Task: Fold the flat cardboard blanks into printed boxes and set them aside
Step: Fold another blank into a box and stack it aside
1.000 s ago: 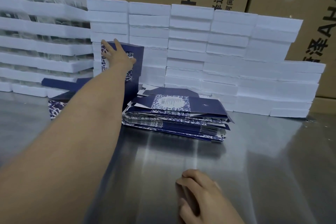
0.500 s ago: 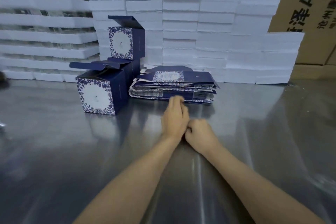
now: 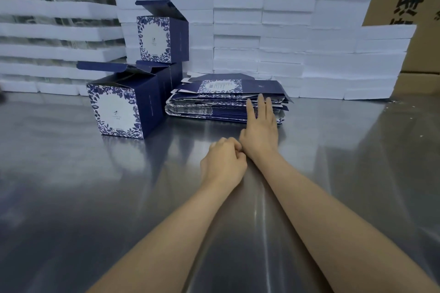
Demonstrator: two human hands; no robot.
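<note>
Right now your right hand (image 3: 260,132) is the nearer one to the stack of flat blanks (image 3: 226,102): its fingers (image 3: 261,104) are stretched straight and lie against the stack's near edge toward its right end, holding nothing yet. The stack sits toward the far edge of the tabletop (image 3: 71,185), just in front of the white foam blocks (image 3: 285,31), its long axis running left to right across your view, so the top blank lies just beyond and above your fingertips. Your left hand (image 3: 223,162) is curled into a loose fist with nothing in it, resting beside your right wrist and farther from the stack. The folded boxes (image 3: 121,107) stand to the left of the stack, lids up. You will likely need to lift the top blank's near edge.
</note>
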